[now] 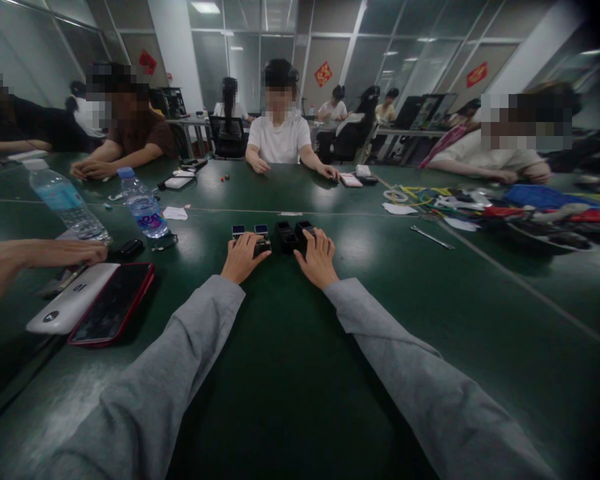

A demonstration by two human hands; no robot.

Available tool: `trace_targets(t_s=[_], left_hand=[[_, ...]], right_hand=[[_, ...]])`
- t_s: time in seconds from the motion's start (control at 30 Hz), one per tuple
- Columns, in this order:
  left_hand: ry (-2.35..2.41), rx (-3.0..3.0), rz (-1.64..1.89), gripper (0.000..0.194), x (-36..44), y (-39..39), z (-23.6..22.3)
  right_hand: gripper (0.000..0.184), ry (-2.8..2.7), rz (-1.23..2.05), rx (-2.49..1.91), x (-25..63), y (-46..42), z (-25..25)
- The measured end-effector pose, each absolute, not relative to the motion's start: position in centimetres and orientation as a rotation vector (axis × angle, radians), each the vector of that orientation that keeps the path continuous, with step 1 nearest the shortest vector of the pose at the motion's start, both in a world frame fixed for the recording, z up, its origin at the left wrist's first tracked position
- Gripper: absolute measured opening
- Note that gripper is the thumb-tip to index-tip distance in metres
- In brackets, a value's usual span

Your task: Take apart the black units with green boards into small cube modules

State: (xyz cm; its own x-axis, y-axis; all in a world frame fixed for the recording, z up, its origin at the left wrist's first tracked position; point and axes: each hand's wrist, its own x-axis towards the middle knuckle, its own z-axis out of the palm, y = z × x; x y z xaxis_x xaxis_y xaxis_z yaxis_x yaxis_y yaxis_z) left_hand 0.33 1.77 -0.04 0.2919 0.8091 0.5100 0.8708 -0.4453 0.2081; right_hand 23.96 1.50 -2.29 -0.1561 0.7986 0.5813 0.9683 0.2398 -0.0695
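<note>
My left hand [245,258] is on the table ahead of me, its thumb and fingers around a small dark device [263,247]. Two little screens with pale rims, a left screen [238,230] and a right screen [261,229], show just beyond these fingers. To the right, my right hand [319,258] has its fingers bent over a small black box-like device [304,227], which they partly cover. Another black box-like device [285,237] stands between my hands, close to the one under my right fingers.
At left lie a red-cased phone [113,303], a white device [75,300] and two water bottles, one nearer [143,207], one farther left [67,200]. Another person's hand [75,252] reaches in there. A wrench [433,238] and tangled cables [430,200] lie right. A person [280,130] sits opposite.
</note>
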Motion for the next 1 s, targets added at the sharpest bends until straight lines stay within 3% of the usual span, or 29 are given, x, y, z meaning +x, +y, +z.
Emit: trace_targets(t_s=[0.33, 1.0], left_hand=[[-1.617, -2.415, -0.827, 0.054, 0.3, 1.7, 0.1], [-1.578, -2.434, -0.782, 0.033, 0.2, 1.9, -0.1]], right_hand=[[0.051, -2.058, -0.349, -1.574, 24.1, 1.7, -2.5], [0.035, -2.232, -0.405, -1.460, 23.5, 0.4, -0.5]])
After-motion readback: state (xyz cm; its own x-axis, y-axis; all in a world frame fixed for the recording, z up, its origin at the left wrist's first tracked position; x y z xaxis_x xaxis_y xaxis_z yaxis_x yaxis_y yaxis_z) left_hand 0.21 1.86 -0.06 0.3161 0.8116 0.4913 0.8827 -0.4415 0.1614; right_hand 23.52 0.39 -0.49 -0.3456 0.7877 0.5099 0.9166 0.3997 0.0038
